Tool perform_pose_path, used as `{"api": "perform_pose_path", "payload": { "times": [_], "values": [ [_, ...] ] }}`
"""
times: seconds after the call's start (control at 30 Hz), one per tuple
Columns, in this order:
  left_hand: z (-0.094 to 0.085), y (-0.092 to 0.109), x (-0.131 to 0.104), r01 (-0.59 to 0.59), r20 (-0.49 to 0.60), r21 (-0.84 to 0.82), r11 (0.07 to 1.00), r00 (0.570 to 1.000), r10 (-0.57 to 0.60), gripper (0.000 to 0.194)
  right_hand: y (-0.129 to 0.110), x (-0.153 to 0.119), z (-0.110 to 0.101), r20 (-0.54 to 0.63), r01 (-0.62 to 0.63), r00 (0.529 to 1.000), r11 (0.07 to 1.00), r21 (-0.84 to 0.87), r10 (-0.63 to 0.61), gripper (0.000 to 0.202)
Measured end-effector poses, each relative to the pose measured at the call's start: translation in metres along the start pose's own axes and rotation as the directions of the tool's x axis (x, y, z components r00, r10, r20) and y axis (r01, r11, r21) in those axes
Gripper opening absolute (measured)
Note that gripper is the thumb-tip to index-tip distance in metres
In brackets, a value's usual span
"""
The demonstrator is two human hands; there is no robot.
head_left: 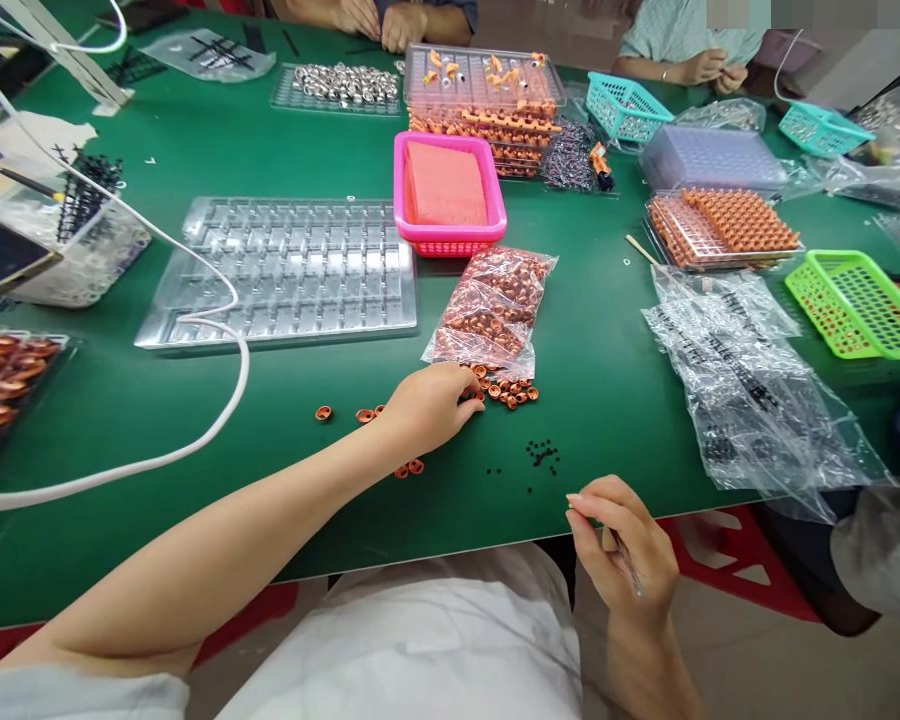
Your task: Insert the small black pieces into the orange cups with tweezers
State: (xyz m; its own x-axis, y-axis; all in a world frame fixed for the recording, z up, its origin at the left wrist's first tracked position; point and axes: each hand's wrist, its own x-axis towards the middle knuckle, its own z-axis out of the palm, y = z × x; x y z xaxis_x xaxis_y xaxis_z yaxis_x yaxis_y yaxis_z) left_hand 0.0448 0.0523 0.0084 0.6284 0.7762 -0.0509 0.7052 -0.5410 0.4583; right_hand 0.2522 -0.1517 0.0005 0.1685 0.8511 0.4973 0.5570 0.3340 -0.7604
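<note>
While I have the left hand (436,405) at the near edge of the orange cup pile (511,392), its fingers are curled, thumb close to forefinger; can't tell if a cup is gripped. Pile sits at the near end of the clear bag of cups (491,305), near the middle of the green table (427,530). My right hand (634,550), near right, is closed around a slim metal tool (628,566), thumb and forefinger tips pinched; can't tell if anything tiny is between. Black bits (544,455) lie between hands, slightly far side.
</note>
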Motion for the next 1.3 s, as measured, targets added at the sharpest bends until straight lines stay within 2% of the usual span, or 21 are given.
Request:
{"api": "perform_pose_path", "payload": {
  "times": [0.13, 0.23, 0.37, 0.47, 0.57, 0.63, 0.73, 0.83, 1.03, 1.3],
  "values": [
    [-0.003, 0.003, -0.011, -0.021, -0.017, -0.006, 1.000, 1.000, 0.021, 0.007, 0.002, -0.001, 0.000, -0.024, -0.078, 0.997, 0.995, 0.064, 0.080, 0.023],
    [-0.004, 0.009, -0.028, -0.090, -0.077, -0.035, 0.995, 0.993, 0.087, 0.007, 0.008, 0.001, 0.003, -0.089, -0.101, 0.990, 0.990, 0.095, 0.109, 0.031],
    [-0.002, 0.018, -0.051, -0.236, -0.164, -0.150, 0.960, 0.964, 0.211, 0.009, 0.017, 0.005, 0.010, -0.165, -0.060, 0.983, 0.992, 0.111, 0.078, 0.045],
    [0.004, 0.023, -0.059, -0.275, -0.195, -0.219, 0.936, 0.952, 0.234, 0.010, 0.022, 0.003, 0.012, -0.136, -0.134, 0.977, 0.968, 0.214, 0.166, 0.043],
    [0.012, 0.023, -0.061, -0.282, -0.208, -0.277, 0.919, 0.951, 0.229, 0.010, 0.023, -0.003, 0.010, -0.060, -0.237, 0.962, 0.921, 0.310, 0.268, 0.034],
    [0.017, 0.022, -0.060, -0.284, -0.199, -0.310, 0.907, 0.953, 0.230, 0.009, 0.022, -0.007, 0.008, -0.039, -0.319, 0.936, 0.889, 0.329, 0.350, 0.027],
    [0.023, 0.019, -0.059, -0.276, -0.159, -0.344, 0.898, 0.959, 0.234, 0.010, 0.019, -0.011, 0.006, -0.073, -0.423, 0.883, 0.853, 0.306, 0.464, 0.013],
    [0.027, 0.018, -0.058, -0.278, -0.146, -0.366, 0.888, 0.960, 0.241, 0.012, 0.016, -0.014, 0.006, -0.113, -0.490, 0.839, 0.829, 0.269, 0.533, 0.014],
    [0.031, 0.014, -0.056, -0.256, -0.134, -0.442, 0.860, 0.967, 0.219, 0.013, 0.014, -0.018, 0.008, -0.116, -0.495, 0.850, 0.855, 0.154, 0.513, 0.009],
    [0.030, 0.013, -0.056, -0.235, -0.116, -0.465, 0.853, 0.972, 0.205, 0.014, 0.009, -0.020, 0.014, -0.205, -0.530, 0.812, 0.837, 0.134, 0.547, 0.011]
  ]
}}
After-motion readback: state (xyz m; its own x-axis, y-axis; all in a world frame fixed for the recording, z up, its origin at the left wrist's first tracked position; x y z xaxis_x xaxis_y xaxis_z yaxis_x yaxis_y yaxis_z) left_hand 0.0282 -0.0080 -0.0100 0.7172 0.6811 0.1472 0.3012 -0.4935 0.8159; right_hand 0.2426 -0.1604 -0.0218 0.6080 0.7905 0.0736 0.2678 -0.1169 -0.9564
